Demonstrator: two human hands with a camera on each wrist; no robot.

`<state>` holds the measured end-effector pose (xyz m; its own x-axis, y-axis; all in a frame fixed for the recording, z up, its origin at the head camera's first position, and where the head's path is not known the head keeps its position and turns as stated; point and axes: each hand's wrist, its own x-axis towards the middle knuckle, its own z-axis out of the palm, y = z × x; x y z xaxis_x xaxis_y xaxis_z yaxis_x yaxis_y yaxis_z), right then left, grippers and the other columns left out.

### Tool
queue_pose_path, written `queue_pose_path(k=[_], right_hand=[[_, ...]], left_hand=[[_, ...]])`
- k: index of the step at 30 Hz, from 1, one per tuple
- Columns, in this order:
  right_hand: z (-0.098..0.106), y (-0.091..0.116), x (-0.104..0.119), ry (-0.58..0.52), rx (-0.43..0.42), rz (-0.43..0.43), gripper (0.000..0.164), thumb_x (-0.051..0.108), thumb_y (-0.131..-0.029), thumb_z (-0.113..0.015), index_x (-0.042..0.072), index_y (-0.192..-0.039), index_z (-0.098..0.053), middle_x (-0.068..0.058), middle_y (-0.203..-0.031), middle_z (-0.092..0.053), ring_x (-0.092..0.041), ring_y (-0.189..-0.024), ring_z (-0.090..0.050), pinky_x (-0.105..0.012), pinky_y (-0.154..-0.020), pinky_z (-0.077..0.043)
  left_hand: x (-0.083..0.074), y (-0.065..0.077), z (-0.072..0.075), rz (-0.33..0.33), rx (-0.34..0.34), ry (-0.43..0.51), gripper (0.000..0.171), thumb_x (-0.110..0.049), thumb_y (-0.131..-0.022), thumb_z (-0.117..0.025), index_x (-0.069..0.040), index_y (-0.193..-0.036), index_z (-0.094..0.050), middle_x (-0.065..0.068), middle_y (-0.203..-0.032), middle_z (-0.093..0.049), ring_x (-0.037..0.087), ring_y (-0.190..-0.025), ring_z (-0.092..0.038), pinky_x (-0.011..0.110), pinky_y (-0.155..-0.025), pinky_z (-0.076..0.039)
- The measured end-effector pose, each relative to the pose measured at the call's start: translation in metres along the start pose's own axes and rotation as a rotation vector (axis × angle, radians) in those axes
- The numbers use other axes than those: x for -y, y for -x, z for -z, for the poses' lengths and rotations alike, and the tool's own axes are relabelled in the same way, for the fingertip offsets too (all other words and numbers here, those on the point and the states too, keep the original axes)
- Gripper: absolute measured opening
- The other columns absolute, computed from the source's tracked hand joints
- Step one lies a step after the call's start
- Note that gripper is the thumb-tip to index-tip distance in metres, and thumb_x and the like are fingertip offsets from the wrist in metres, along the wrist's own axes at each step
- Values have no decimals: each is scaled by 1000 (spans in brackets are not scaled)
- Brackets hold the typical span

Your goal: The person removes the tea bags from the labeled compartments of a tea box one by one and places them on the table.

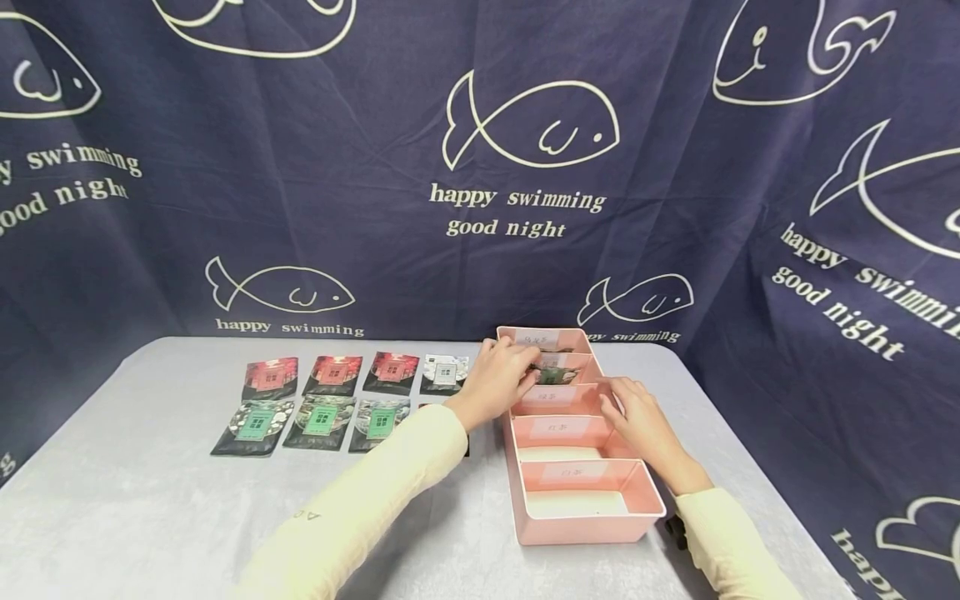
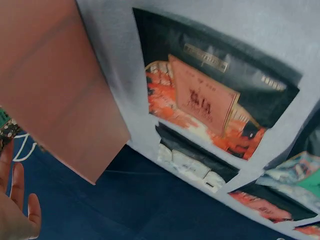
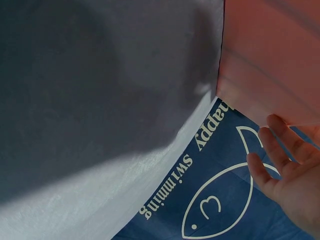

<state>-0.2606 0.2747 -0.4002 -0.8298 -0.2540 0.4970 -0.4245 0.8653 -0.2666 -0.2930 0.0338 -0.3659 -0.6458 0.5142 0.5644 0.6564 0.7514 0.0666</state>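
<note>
A pink divided box point(image 1: 585, 532) stands on the table, its compartments bearing white labels with handwriting. My left hand point(image 1: 497, 371) reaches over its left rim and pinches a dark tea packet with a green label point(image 1: 557, 375) at the second compartment from the back. In the left wrist view, the fingers point(image 2: 17, 182) are beside that packet point(image 2: 6, 127) above the box's edge. My right hand point(image 1: 643, 421) rests at the box's right rim by the middle compartments. Its fingers are extended and loosely bent against the pink wall point(image 3: 272, 60) in the right wrist view.
Left of the box lie two rows of flat packets: red ones point(image 1: 333, 375) and a white one point(image 1: 445, 373) behind, green-labelled ones point(image 1: 321, 422) in front. My left forearm partly covers the front row. A dark blue fish-print cloth point(image 1: 390, 167) hangs behind the table.
</note>
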Motion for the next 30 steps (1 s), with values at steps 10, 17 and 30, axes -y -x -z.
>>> queue_pose_path(k=[10,17,30], right_hand=[[1,1,0,15,38,-20,29,17,-86,-58,-2,-108,-58,-19,-104,-60,-35,-97,-52,-52,-82,-40],[1,0,1,8,40,-22,28,17,-85,-58,-2,-107,-59,-18,-104,-60,-34,-96,-52,-52,-82,-39],[-1,2,-1,1,19,-7,30,15,-84,-59,-3,-108,-58,-20,-104,-61,-35,-96,-53,-52,-83,-40]], left_hand=[[-2,-8,24,-25,-53,20,6,-25,-87,-58,-23,-92,-60,-11,-90,-66,13,-84,-50,33,-76,-36],[2,-9,44,-37,-89,50,9,-23,-85,-59,-21,-94,-60,-10,-87,-67,13,-83,-51,34,-78,-37],[21,18,78,-23,-76,134,7,-19,-84,-59,-20,-91,-60,-12,-80,-64,11,-81,-50,35,-80,-38]])
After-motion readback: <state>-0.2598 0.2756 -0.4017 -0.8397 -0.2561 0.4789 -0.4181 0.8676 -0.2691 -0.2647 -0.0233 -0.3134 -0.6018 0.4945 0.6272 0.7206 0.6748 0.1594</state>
